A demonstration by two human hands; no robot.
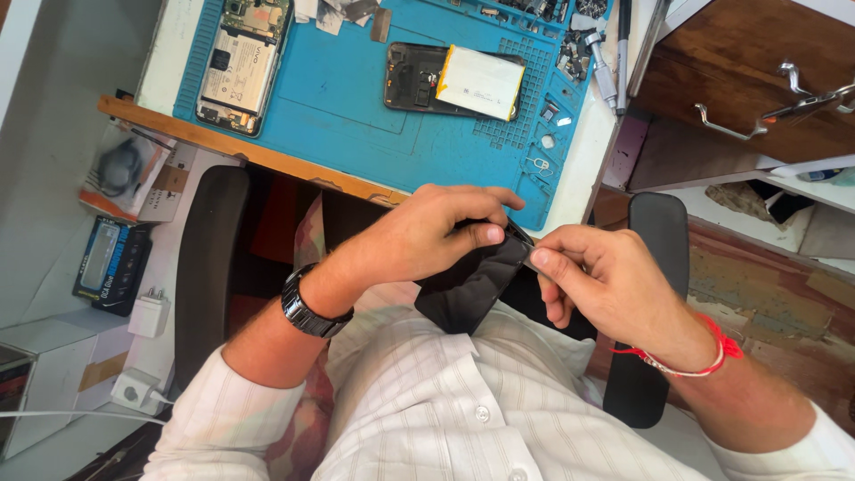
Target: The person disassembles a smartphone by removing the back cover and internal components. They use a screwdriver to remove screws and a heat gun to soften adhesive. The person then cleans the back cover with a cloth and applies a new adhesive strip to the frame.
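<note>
My left hand (427,233) and right hand (598,278) both pinch a flat black phone panel (468,287) over my lap, below the blue rubber work mat (356,107) on the white desk (160,62); brown wooden drawers (757,80) stand at right

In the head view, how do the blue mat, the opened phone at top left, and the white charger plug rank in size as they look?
Largest to smallest:
1. Blue mat
2. Opened phone
3. White charger plug, though it lies lower, so real size is unsure.

Bright even daylight, sharp, edges warped
</note>
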